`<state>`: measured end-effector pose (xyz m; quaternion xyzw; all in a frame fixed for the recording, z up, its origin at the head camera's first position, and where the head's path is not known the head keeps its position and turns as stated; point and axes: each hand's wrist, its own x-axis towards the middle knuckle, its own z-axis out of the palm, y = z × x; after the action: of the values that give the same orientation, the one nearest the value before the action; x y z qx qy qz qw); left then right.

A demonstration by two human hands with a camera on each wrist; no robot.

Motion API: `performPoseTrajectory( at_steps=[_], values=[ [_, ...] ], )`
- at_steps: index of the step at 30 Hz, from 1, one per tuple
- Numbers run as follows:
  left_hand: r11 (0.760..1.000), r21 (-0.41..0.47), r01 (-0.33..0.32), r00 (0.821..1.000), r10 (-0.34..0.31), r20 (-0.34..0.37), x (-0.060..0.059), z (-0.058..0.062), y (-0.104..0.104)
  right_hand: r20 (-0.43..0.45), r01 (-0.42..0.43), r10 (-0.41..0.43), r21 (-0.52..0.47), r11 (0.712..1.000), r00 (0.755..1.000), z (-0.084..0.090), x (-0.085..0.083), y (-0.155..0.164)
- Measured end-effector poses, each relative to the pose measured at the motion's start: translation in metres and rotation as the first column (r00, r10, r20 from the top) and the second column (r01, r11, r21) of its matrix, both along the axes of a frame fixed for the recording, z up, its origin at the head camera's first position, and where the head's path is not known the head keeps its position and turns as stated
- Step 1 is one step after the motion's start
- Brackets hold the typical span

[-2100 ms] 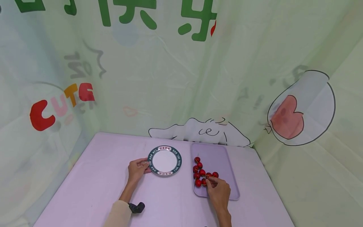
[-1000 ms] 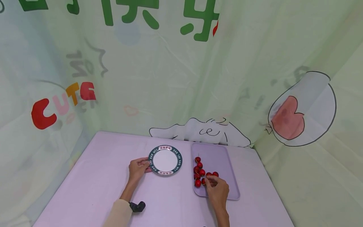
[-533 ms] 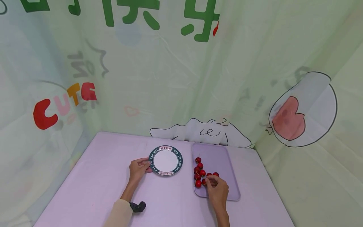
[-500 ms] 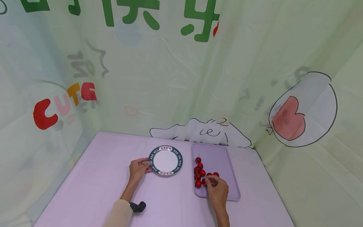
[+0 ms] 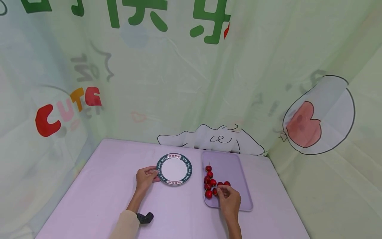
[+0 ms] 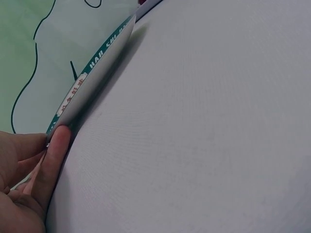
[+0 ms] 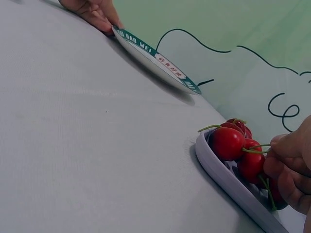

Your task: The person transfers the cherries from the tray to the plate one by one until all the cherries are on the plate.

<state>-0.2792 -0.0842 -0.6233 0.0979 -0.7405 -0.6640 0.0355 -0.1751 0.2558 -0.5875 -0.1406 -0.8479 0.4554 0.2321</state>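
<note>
My left hand [image 5: 144,179] pinches the left rim of a round plate [image 5: 173,169] with a white middle and a green lettered border. In the left wrist view the plate [image 6: 99,73] tilts up off the table, its rim between thumb and fingers. To the right, several red cherries [image 5: 208,194] lie along the left side and lower middle of a lilac tray [image 5: 226,164]. My right hand [image 5: 229,200] is over the tray's lower part. In the right wrist view its thumb and fingers pinch the green stem [image 7: 260,148] of a cherry [image 7: 251,162]; other cherries are partly hidden behind the fingers.
Both the plate and tray are on a table with a pale lilac cloth [image 5: 176,212]. A printed curtain [image 5: 167,83] closes off the back and sides. A black device [image 5: 145,218] is strapped at the left wrist, beside a beige sleeve [image 5: 125,224].
The right hand has shifted slightly left since the oldest frame, staying over the tray. Some cherries near its fingers have moved a little. The left hand and plate hold their place.
</note>
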Motion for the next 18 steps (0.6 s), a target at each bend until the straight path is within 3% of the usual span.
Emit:
performPoseTrajectory(
  at_steps=[8,18],
  values=[
    [1.0,0.008,0.001,1.0,-0.001,-0.006,0.0004,-0.0003,0.0005,-0.065,-0.014,0.012,-0.021,1.0,0.998,-0.0029,0.0003,0.0013],
    [1.0,0.003,0.001,1.0,-0.001,-0.018,0.0003,0.0002,0.0009,-0.057,0.004,-0.009,-0.079,0.997,0.998,-0.004,0.0022,0.003]
  ],
)
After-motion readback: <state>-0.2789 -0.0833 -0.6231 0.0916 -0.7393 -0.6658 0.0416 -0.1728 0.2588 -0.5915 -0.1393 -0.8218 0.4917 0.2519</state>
